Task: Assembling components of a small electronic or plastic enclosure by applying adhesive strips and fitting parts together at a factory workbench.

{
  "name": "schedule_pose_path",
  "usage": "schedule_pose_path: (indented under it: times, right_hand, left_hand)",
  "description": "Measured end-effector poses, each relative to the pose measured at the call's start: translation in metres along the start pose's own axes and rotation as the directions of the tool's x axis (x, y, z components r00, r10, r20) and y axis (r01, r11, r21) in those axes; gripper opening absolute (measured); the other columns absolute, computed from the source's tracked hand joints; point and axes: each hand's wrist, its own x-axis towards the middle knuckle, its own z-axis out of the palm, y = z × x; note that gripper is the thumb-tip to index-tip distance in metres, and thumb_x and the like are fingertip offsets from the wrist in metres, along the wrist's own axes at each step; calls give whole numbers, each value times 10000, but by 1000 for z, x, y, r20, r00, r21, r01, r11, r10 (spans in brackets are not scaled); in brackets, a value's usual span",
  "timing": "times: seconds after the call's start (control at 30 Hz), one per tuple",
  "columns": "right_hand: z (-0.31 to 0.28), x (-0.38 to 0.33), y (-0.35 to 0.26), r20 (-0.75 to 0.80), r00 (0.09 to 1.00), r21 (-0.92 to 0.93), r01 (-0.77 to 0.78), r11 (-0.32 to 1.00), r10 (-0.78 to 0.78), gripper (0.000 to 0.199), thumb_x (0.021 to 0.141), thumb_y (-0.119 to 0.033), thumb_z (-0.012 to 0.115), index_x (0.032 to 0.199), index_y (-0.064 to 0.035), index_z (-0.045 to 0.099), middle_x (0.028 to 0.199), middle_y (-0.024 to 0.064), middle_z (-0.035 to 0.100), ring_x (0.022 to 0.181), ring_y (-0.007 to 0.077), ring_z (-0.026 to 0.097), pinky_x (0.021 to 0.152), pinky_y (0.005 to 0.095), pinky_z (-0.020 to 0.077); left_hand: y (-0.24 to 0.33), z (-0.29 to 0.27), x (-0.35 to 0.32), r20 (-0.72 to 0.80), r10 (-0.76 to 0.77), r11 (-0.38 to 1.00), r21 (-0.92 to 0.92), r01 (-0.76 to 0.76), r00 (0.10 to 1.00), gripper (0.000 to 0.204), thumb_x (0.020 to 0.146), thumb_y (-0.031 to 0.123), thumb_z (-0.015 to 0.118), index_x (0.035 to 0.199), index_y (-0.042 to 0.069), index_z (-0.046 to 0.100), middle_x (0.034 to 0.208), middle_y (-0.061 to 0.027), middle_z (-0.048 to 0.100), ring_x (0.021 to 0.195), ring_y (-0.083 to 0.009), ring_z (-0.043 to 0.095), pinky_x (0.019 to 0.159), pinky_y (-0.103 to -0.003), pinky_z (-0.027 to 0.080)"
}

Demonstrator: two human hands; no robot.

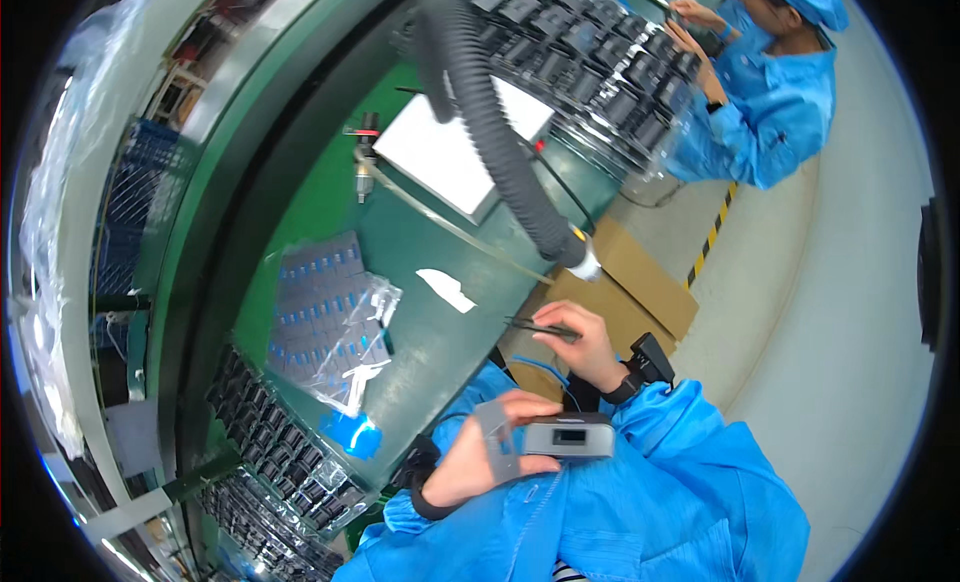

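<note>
Here's the left hand [475, 450], low in the view and right in front of the blue smock [640, 502], gripping a small grey device [595, 439] between thumb below and fingers above, the dark rectangular window [570, 437] in full sight! A grey strip [494, 437] lies across that same hand. And look just above: the right hand [585, 344] pinching dark tweezers [548, 328], tips pointing left over the edge of the green worktop [420, 382], apart from the device. Black bands circle both wrists

Across the worktop, a torn white scrap [446, 290] lies near a clear bag over a grey sheet with blue marks [322, 302], and a shiny blue piece [352, 434] sits below that. Clear trays of black parts [285, 457] fill the near left, with more trays [590, 67] up at the far end! A ribbed black hose [490, 132] arches over a white box [425, 157], cardboard [640, 287] stands beyond the worktop's right edge, and top right, another person [755, 112] in blue has both hands by the far trays
</note>
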Motion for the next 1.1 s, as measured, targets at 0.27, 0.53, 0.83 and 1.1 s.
schedule_pose_path:
  times: [0.27,0.53,0.83,1.1]
  right_hand:
    - [-163,-91,15,-381,818,621,-118,775,431,158,890,-174,544,962,-36,525,969,106,609,911,180,577,816,305,462]
    - [-237,-174,18,-451,863,382,-45,923,229,156,937,-188,443,965,-45,499,807,27,533,757,115,516,735,270,430]
    - [-58,-115,103,289,804,357,-594,721,520,156,819,-209,611,894,-72,606,688,-44,523,541,35,423,461,202,338]
    - [116,-115,150,608,439,263,-897,354,661,193,805,-112,575,977,-43,629,823,59,629,458,67,385,417,225,318]
  left_hand:
    - [10,-17,-36,-606,303,952,229,-204,736,507,804,251,655,1189,-31,483,1142,-126,533,1053,-218,519,954,-358,389]
    - [22,59,-52,-593,357,933,185,-310,721,514,808,240,668,1194,-40,479,1150,-112,532,1030,-207,529,925,-354,409]
    - [-1,99,-107,-777,386,903,209,-374,498,539,792,258,673,1215,-7,469,1151,-132,521,1012,-232,516,910,-352,396]
    - [-84,140,-164,-955,53,928,-60,-367,292,561,740,224,722,1175,-37,483,1135,-148,530,1020,-251,537,899,-393,419]
